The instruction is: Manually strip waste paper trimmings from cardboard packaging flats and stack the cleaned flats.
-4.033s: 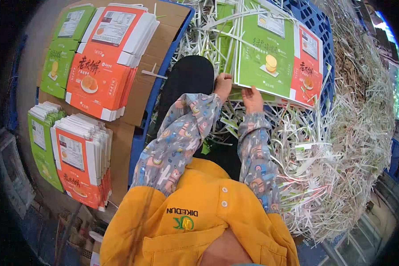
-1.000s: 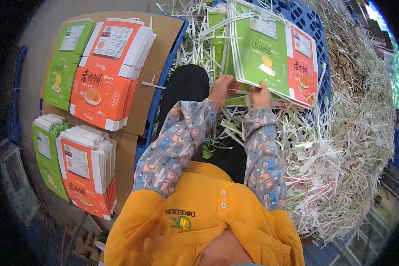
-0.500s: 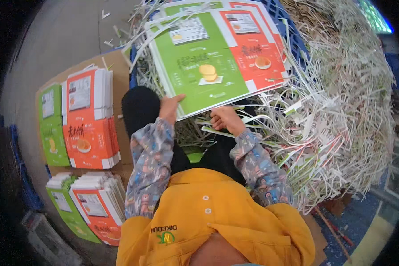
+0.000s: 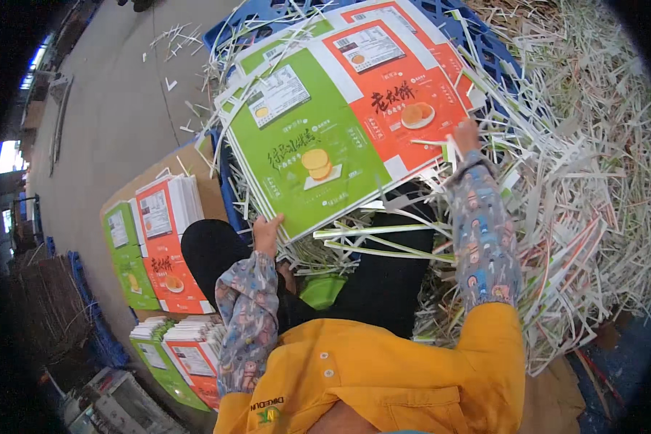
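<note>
Head view: our left hand grips the near left edge of the printed carton sheets, our right hand grips their right edge, above paper trimmings.

glossy printed cardboard sheets; matt paper strips; blue plastic pallet.

A stack of flat printed carton sheets, half green, half orange-red with pastry pictures and white label panels, lies tilted atop a heap of white paper trimmings, long strips draped across its edges and corners.
</note>
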### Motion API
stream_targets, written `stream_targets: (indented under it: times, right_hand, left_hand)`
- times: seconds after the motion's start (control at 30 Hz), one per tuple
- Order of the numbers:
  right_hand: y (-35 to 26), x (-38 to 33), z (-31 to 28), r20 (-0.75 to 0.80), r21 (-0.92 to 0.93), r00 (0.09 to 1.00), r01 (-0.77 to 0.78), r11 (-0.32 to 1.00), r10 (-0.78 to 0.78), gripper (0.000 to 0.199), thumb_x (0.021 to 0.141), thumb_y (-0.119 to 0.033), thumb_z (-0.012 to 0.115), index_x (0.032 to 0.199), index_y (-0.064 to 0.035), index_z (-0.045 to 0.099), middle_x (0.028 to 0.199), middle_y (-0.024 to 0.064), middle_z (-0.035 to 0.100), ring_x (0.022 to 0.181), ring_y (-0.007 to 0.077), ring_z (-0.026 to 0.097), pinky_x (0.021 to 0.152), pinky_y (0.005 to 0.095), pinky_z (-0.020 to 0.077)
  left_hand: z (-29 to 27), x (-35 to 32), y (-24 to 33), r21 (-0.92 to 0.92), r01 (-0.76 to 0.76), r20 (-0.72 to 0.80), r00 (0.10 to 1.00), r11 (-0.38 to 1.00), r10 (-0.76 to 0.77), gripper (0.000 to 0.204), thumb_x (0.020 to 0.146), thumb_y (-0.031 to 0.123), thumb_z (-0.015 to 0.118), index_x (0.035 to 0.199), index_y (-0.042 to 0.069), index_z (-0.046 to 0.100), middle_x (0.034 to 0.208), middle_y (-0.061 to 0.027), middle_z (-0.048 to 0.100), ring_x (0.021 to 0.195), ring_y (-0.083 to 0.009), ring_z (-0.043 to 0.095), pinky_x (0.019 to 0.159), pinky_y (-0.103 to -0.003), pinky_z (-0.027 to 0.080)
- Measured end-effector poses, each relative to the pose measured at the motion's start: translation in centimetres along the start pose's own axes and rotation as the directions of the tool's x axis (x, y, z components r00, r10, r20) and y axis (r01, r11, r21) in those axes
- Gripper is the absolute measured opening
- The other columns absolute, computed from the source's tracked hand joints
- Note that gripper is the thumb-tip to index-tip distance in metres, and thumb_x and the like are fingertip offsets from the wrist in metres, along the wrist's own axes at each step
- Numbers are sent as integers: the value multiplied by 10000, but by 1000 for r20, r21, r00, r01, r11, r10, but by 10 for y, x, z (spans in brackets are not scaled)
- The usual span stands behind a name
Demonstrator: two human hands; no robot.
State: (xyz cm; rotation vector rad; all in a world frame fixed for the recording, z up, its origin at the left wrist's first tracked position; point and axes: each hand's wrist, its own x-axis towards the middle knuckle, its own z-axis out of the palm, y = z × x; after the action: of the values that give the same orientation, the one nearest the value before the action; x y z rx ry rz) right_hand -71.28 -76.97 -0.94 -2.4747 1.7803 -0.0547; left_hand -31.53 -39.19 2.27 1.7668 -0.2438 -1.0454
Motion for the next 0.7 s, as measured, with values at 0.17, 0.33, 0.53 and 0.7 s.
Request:
stream_targets:
  times: [0.17,0.33,0.53,0.7]
  right_hand:
    - [114,14,21,-99,467,950,-219,857,297,459,691,-160,471,1116,6,419,1018,215,501,956,358,468,833,424,369]
    - [49,-5,3,36,580,990,-131,804,135,404,701,-127,423,1080,1,477,1053,182,505,1016,299,458,871,335,344]
    - [59,-32,1,191,377,954,-287,881,229,450,684,-144,454,1127,-68,445,1097,193,450,1026,350,422,864,395,344]
    - [52,-50,-10,8,448,980,-182,875,200,480,681,-135,463,1134,10,407,1130,196,427,1041,342,410,869,401,336]
  left_hand:
    - [31,14,-5,7,26,89,996,1000,-27,210,723,58,573,912,-29,541,814,-64,585,688,-142,546,611,-268,427]
    - [-2,11,-22,-62,65,-15,998,996,-66,225,778,117,523,950,-27,534,843,-56,581,732,-144,541,655,-259,410]
    - [6,20,-14,-78,71,-5,997,994,-71,234,800,132,493,976,-21,512,911,-76,551,777,-156,522,668,-281,407]
    - [19,10,8,-102,94,17,996,990,-93,222,779,91,521,967,-27,502,872,-86,562,728,-172,545,629,-287,434]
